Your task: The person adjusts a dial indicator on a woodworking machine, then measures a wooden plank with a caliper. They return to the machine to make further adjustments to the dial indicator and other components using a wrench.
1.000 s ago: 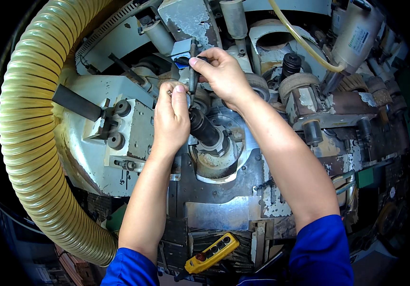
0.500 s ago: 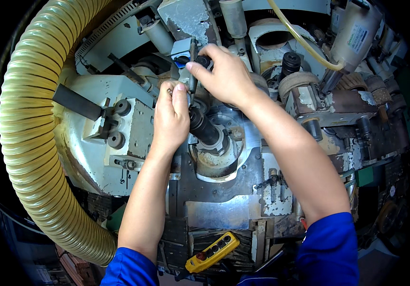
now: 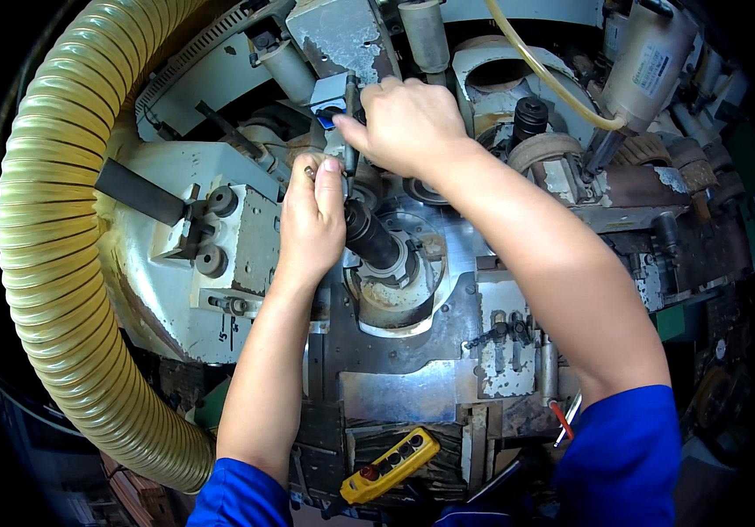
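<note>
Fingers closed, my left hand (image 3: 312, 224) pinches a small metal piece (image 3: 310, 171), whose brownish tip shows beside the thumb; the rest is hidden. My right hand (image 3: 413, 127) is curled over a black knob that it now covers, its thumb pointing left toward a dark upright rod (image 3: 350, 132). That rod stands between the two hands. A blue-and-grey block (image 3: 330, 95) sits just left of the rod's top. Below the hands and right of my left wrist, a black cylindrical spindle (image 3: 372, 235) rises tilted from a round, worn machine base (image 3: 399, 303).
A ribbed yellow hose (image 3: 48, 263) curves down the left side. Beside it stands a pale machine housing with a black bar handle (image 3: 139, 191). A yellow button pendant (image 3: 391, 465) lies at the front. A grey cylinder (image 3: 647, 70) with a tube is at back right.
My right hand has turned over the knob, its knuckles rolling up and its forearm swinging outward to the right. My left hand stays nearly in place. The whole view has shifted slightly.
</note>
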Demonstrator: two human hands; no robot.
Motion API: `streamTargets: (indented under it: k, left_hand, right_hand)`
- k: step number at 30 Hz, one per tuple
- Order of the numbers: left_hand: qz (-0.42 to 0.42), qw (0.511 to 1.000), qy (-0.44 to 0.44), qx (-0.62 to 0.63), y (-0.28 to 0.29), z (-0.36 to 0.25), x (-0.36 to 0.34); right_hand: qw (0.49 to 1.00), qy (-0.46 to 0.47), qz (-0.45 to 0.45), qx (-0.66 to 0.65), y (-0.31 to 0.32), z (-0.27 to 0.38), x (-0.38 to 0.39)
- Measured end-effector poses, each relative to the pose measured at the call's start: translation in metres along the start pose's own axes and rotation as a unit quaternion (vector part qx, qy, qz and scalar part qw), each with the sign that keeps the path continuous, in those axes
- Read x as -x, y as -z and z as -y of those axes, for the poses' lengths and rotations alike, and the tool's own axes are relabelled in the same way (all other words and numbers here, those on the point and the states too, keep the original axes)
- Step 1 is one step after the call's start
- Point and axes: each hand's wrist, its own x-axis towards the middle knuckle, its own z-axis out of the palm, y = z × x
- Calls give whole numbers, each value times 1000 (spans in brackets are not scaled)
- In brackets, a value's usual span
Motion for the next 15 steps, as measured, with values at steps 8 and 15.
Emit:
streamTargets:
  k: [8,15]
  left_hand:
    - [-7,1000,-9,4,1,2,-3]
    - [5,1000,-5,28,-4,1,-4]
  right_hand:
    - [986,-123,104,-38,11,14,-5]
    - [996,81,-37,13,-12,-20,-9]
